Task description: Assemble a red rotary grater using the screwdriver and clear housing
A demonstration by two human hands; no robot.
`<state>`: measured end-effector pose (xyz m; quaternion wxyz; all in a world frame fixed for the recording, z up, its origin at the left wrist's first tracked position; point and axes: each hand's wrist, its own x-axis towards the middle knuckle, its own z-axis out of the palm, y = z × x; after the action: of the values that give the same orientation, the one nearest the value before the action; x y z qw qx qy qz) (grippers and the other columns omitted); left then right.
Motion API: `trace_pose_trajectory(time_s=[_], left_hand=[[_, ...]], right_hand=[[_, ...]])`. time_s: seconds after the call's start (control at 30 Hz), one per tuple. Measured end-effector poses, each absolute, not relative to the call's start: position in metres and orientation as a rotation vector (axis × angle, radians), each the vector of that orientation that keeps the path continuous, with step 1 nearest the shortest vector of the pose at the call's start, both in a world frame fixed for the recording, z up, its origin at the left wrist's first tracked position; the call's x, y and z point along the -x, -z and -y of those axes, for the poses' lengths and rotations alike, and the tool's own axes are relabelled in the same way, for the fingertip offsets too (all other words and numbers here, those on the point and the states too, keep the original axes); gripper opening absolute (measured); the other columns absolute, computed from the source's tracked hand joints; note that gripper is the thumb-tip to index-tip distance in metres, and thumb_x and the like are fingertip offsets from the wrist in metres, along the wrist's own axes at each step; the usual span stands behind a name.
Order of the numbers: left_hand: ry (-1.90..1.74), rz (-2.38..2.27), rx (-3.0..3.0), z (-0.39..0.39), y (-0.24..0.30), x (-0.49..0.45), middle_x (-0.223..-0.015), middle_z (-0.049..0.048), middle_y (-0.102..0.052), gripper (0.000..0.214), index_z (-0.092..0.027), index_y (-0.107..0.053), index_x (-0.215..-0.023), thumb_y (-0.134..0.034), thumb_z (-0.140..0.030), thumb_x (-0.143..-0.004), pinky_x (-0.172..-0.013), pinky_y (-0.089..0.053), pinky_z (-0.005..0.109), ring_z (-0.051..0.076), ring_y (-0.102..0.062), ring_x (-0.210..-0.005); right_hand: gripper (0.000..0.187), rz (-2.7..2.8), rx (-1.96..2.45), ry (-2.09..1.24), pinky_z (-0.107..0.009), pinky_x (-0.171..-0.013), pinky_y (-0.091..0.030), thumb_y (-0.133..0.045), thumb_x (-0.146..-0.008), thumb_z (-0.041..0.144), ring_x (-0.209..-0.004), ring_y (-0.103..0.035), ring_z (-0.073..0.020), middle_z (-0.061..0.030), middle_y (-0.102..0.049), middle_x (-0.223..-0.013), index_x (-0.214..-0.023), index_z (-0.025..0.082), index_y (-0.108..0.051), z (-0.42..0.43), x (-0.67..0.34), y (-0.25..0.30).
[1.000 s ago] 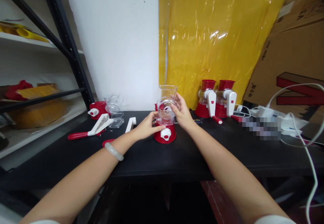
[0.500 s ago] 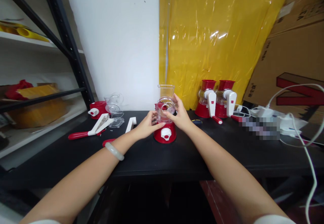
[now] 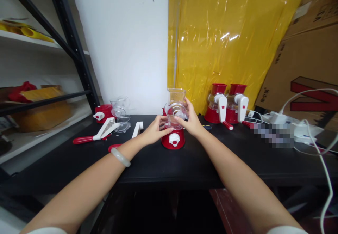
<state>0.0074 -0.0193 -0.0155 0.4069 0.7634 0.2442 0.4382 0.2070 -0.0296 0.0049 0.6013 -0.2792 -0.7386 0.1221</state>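
Note:
A rotary grater's red base (image 3: pixel 173 143), with a white knob on its front, stands on the black table in front of me. On top of it sits a clear plastic grater housing (image 3: pixel 176 96), its round opening facing me and its square chute upward. My right hand (image 3: pixel 190 119) grips the housing from the right, thumb across the front and fingers behind. My left hand (image 3: pixel 156 130) closes around the top of the base from the left, its thumb along the seam below the housing. My fingers partly hide that seam, so I cannot tell whether the two parts are locked.
Left on the table (image 3: pixel 148 167) lie a second red base (image 3: pixel 105 113), clear parts (image 3: pixel 121 112) and white cranks with red handles (image 3: pixel 107 128). Two assembled graters (image 3: pixel 217 109) stand at the right, near white cables (image 3: pixel 326 170) and a power strip (image 3: pixel 280 118). A metal shelf is far left.
The clear housing has turned slightly to the right on the base, with my right hand moving along. My left hand keeps its place. The whole view has shifted a little.

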Motion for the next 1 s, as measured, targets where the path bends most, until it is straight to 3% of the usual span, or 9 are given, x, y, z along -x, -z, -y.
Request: trace_pose_trajectory(time_s=[0.27,0.5,0.67,1.0], left_hand=[[-1.132,-0.681,-1.909,0.022,0.0152,-0.0109,-0.129,0.0161,-0.055,0.049,-0.018,-0.045,-0.105,-0.078,-0.037,-0.075,-0.105,-0.043,0.053,0.028,-0.057,-0.122],[-1.081,-0.648,-1.865,0.0188,0.0158,-0.0093,-0.126,0.0147,-0.059,0.049,-0.019,-0.046,-0.108,-0.078,-0.037,-0.075,-0.103,-0.046,0.052,0.028,-0.059,-0.12],[-1.056,-0.645,-1.9,0.0169,0.0139,-0.0063,-0.132,0.0145,-0.054,0.044,-0.019,-0.048,-0.107,-0.075,-0.037,-0.077,-0.109,-0.04,0.053,0.029,-0.055,-0.125],[-1.037,-0.645,-1.966,0.0251,0.012,-0.0099,-0.138,0.0175,-0.051,0.05,-0.018,-0.046,-0.118,-0.072,-0.037,-0.08,-0.109,-0.04,0.053,0.03,-0.054,-0.126]], right_hand=[[0.092,1.728,0.612,-0.304,-0.051,-0.117,-0.029,-0.059,-0.082,0.061,-0.141,-0.038,-0.0286,-0.0145,-0.033,-0.155,-0.155,0.024,-0.017,0.0228,-0.2103,0.0007],[0.093,1.73,0.623,-0.29,-0.053,-0.117,-0.029,-0.062,-0.081,0.06,-0.14,-0.039,-0.0293,-0.0161,-0.04,-0.151,-0.154,0.022,-0.018,0.0257,-0.2086,0.0],[0.098,1.714,0.679,-0.241,-0.053,-0.11,-0.039,-0.066,-0.077,0.06,-0.137,-0.042,-0.0309,-0.0186,-0.044,-0.145,-0.153,0.02,-0.019,0.0268,-0.2098,-0.0015],[0.107,1.663,0.904,-0.031,-0.059,-0.106,-0.036,-0.072,-0.066,0.064,-0.127,-0.045,-0.0356,-0.0181,-0.049,-0.131,-0.152,0.021,-0.025,0.024,-0.2112,-0.0016]])
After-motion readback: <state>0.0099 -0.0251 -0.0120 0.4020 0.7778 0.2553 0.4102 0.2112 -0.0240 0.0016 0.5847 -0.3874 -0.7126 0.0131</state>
